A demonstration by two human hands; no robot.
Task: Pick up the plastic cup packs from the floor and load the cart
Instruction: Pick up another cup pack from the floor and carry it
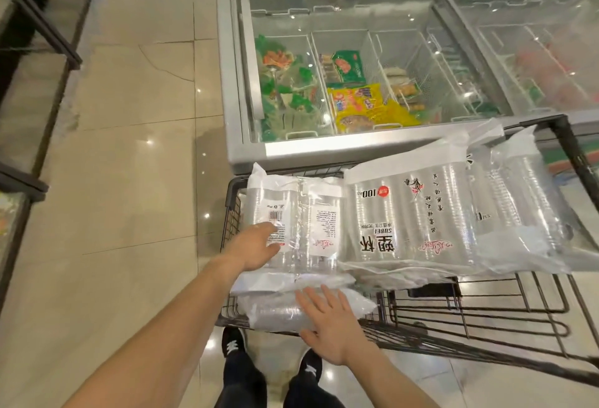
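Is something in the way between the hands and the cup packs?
No, nothing visible is. The left hand rests on the barcode pack, and the right hand lies flat on the lower pack beneath it, at the near end of the cart.

Cup packs [405,213] crowd the cart's [479,307] left; right wire floor (seemingly) open.
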